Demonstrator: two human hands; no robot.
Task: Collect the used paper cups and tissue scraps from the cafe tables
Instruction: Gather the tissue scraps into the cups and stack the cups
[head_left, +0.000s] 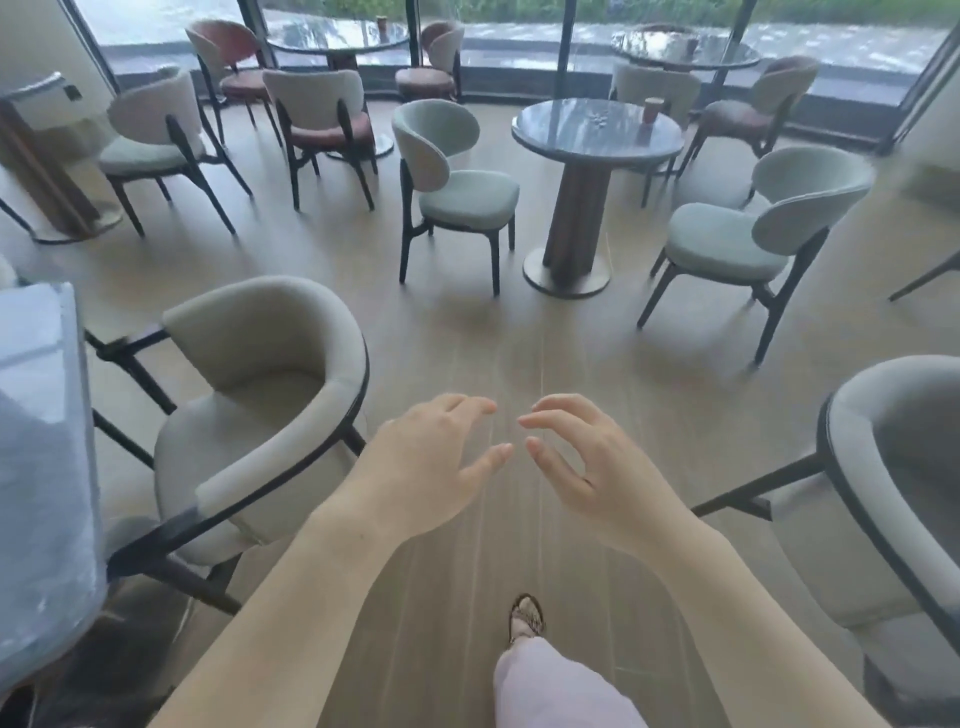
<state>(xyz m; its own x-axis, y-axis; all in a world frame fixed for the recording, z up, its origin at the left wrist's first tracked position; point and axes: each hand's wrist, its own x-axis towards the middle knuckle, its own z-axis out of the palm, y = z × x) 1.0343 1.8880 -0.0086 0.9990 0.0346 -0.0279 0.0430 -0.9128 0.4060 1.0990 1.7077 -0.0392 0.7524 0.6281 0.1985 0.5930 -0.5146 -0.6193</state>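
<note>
My left hand (431, 457) and my right hand (587, 462) hover side by side over the wooden floor, fingers spread and curled, holding nothing. Ahead stands a round dark table (582, 143) with a brown paper cup (651, 110) near its right rim and a small pale tissue scrap (600, 118) near its middle. Two more round tables by the window each carry a brown cup: one at the back left (383, 23) and one at the back right (691, 45). All cups are far beyond my hands.
Grey upholstered chairs (452, 182) ring the tables. An armchair (260, 415) sits close on my left, another (893, 467) close on my right. A glossy table edge (47, 467) fills the left side. An open floor lane runs straight ahead. My foot (527, 616) is below.
</note>
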